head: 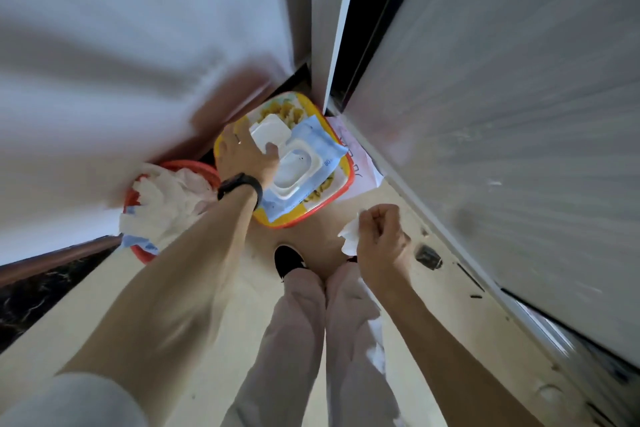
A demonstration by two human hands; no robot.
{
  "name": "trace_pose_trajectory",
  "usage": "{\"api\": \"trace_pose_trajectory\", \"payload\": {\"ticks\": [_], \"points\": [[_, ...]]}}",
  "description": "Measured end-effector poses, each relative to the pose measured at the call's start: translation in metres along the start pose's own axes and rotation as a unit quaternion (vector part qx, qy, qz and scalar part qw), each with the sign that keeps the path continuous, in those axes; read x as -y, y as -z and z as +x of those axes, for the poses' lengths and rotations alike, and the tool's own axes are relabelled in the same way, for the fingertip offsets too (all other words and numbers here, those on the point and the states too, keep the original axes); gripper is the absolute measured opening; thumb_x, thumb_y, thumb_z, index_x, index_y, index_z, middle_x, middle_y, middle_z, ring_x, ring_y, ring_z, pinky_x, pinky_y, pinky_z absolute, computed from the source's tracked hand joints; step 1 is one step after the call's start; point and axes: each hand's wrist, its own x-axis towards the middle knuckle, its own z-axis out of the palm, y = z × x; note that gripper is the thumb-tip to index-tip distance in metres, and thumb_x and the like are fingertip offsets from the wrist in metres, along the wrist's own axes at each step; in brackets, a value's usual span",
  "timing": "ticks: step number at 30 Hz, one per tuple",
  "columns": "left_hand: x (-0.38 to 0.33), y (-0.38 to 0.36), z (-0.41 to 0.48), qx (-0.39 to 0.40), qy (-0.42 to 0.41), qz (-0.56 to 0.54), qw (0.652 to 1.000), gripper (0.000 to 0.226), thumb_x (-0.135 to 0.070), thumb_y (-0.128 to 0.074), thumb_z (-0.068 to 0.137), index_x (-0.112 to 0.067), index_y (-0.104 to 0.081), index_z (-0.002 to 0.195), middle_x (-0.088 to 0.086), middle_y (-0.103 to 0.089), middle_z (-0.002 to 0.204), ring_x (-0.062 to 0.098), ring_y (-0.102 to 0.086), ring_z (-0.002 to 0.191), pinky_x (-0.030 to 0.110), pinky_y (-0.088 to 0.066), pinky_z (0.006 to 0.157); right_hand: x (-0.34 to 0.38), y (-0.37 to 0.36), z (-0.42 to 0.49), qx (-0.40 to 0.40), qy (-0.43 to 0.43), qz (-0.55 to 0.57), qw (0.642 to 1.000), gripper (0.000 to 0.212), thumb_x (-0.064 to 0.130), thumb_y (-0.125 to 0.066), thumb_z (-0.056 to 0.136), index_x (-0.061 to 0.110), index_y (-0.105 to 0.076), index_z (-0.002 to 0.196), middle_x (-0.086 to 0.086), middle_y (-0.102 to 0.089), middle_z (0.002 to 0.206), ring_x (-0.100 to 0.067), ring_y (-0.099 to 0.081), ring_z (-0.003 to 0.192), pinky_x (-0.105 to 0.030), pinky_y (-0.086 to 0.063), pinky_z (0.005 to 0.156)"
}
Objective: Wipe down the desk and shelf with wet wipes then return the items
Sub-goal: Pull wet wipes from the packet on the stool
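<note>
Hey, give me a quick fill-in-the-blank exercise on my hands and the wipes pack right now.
1. The right hand holds a crumpled white ____.
2. The wet wipes pack lies on a yellow, red-edged square, its lid ____.
3. The left hand, touching the pack, wears a ____ wristband.
4. The orange bin stands on the person's ____ side.
Missing: wipe; open; black; left.

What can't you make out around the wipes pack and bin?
Head view:
- Print on the blue plastic wet-wipe pack: too small, blurred.
- Whether the left hand pinches its white flip lid: fingers blurred.
- Rest of the crumpled white wipe: inside the closed right hand.
- Contents of the round orange bin: white liner covers them.
</note>
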Motion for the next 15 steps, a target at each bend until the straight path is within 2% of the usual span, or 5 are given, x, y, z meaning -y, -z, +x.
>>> {"api": "trace_pose_trajectory", "payload": {"ticks": [4,7,10,12,15], "points": [[0.004,0.014,0.008,0.022,0.174,-0.329,0.928,0.055,-0.036,-0.061,0.087,-0.012,-0.048,0.135,0.007,-0.057,0.125,0.024,-0.056,0.112,0.017,-0.045,0.076,0.011,-0.010,-0.002,0.029,0.023,-0.027,0.999,0.011,0.024,-0.052,0.100,0.019,-0.046,0.092,0.007,-0.060,0.072,-0.022,-0.055,0.070,-0.032,-0.038,0.066],[0.007,0.022,-0.016,-0.048,-0.069,-0.133,0.988,0.042,-0.036,-0.056,0.092,-0.010,-0.058,0.125,0.014,-0.060,0.118,0.029,-0.057,0.107,0.031,-0.043,0.084,0.014,-0.013,-0.002,0.030,0.027,-0.032,0.999,0.012,0.025,-0.052,0.100,0.020,-0.046,0.091,0.010,-0.058,0.069,-0.021,-0.056,0.068,-0.032,-0.039,0.065],[0.025,-0.001,-0.048,0.165,-0.300,0.207,0.916,0.074,-0.046,-0.050,0.091,-0.019,-0.021,0.154,0.006,-0.019,0.162,0.028,-0.023,0.146,0.047,-0.029,0.113,0.009,-0.016,-0.004,0.031,0.011,-0.039,0.999,0.011,0.026,-0.053,0.099,0.022,-0.046,0.091,0.011,-0.060,0.072,-0.025,-0.060,0.074,-0.035,-0.041,0.067],[0.034,-0.023,-0.070,0.263,-0.274,0.326,0.866,0.095,-0.036,-0.056,0.088,-0.023,0.009,0.155,-0.006,0.019,0.163,0.025,0.011,0.151,0.054,-0.012,0.119,0.006,-0.016,-0.006,0.032,0.010,-0.047,0.998,0.010,0.025,-0.054,0.099,0.020,-0.048,0.092,0.014,-0.059,0.071,-0.023,-0.058,0.075,-0.031,-0.034,0.066],[0.016,-0.024,-0.074,0.271,-0.222,0.351,0.868,0.090,-0.026,-0.052,0.089,-0.023,0.007,0.156,-0.009,0.020,0.162,0.024,0.014,0.150,0.057,-0.006,0.119,0.008,-0.006,-0.011,0.030,0.027,-0.062,0.997,0.009,0.023,-0.056,0.098,0.016,-0.052,0.095,0.016,-0.058,0.072,-0.019,-0.055,0.074,-0.027,-0.031,0.065]]}}
